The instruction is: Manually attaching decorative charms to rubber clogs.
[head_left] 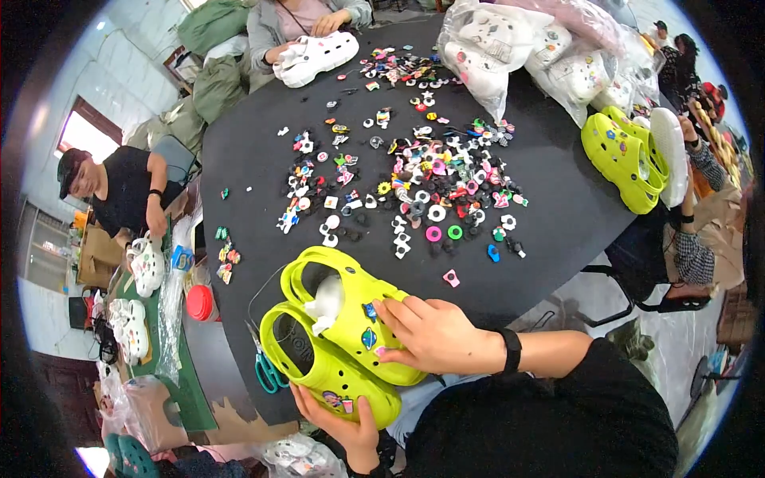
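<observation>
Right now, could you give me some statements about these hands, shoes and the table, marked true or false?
1. The right hand touches a yellow-green shoe bearing a planet charm. True.
2. The left hand holds the scissors. False: the left hand holds the other shoe, and the scissors lie beside it.
3. The green ring lies left of the pink ring. False: it lies to the right.
4. A person across the table holds a white shoe. True.
5. The round lid is blue. False: it is red.
</observation>
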### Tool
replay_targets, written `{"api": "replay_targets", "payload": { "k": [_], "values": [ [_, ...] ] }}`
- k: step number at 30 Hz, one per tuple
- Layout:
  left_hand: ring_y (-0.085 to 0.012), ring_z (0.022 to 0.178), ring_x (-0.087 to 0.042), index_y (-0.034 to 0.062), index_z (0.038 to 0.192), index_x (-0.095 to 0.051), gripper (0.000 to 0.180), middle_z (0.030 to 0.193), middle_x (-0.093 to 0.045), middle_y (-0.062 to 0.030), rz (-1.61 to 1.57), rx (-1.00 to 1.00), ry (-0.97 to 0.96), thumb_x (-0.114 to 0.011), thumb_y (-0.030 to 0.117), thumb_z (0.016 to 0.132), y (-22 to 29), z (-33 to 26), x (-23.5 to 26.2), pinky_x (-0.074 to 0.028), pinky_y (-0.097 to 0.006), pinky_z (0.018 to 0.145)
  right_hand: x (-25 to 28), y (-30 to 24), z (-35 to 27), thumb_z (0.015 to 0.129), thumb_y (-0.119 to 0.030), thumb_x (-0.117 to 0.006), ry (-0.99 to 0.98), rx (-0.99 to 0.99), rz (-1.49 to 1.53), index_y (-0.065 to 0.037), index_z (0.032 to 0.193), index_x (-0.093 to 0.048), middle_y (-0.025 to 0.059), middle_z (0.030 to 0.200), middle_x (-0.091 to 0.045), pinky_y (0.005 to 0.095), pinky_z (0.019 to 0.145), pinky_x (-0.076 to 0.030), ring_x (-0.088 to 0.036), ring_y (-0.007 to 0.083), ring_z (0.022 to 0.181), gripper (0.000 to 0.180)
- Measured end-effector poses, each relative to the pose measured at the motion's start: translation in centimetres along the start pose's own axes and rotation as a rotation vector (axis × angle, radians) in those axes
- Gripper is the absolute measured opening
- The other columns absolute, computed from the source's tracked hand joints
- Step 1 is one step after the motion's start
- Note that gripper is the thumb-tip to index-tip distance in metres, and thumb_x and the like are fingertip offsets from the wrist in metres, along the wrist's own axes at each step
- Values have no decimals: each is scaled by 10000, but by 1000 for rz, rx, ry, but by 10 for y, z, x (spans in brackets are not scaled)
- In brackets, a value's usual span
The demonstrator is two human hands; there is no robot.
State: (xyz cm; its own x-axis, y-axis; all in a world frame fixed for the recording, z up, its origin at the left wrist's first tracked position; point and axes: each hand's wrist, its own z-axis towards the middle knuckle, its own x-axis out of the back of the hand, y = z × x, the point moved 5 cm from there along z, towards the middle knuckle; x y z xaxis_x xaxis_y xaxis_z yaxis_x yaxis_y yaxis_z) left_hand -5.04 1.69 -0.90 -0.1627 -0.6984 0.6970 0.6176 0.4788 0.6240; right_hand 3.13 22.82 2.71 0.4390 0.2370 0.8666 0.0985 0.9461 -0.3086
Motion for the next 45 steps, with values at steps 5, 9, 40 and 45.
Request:
{"api": "replay_targets", "payload": {
  "k": [5,9,40,45],
  "values": [
    [-426,1394,-219,-67,1471,-203,923,1504,-198,-297,11,7,-19,-672,379,814,2,1,1,-188,-527,1126,-4,-1,2,886,-500,-592,-46,23,-9,68,1280,-524,111,1087,-579,269,690,-520,-569,181,926,695],
    [-428,1396,-214,-65,1472,-203,921,1504,-195,-297,-1,-9,-4,-667,382,814,-2,-1,0,-189,-530,1125,-11,-1,5,889,-489,-592,-107,36,0,76,1278,-522,113,1063,-583,264,672,-521,-575,180,919,690],
    [-431,1386,-231,-44,1474,-213,895,1500,-202,-289,-39,19,21,-663,376,825,-1,-1,1,-198,-535,1120,-10,46,8,777,-23,-668,200,71,429,-76,1014,-685,66,942,-676,366,762,-540,-655,255,870,243],
    [-365,1399,-237,-28,1496,-204,863,1519,-215,-233,-17,-10,26,-622,235,787,0,-1,1,-229,-471,1128,-5,45,10,733,-13,-675,214,113,386,-62,1033,-673,69,960,-671,360,764,-545,-653,247,879,304]
  ]
}}
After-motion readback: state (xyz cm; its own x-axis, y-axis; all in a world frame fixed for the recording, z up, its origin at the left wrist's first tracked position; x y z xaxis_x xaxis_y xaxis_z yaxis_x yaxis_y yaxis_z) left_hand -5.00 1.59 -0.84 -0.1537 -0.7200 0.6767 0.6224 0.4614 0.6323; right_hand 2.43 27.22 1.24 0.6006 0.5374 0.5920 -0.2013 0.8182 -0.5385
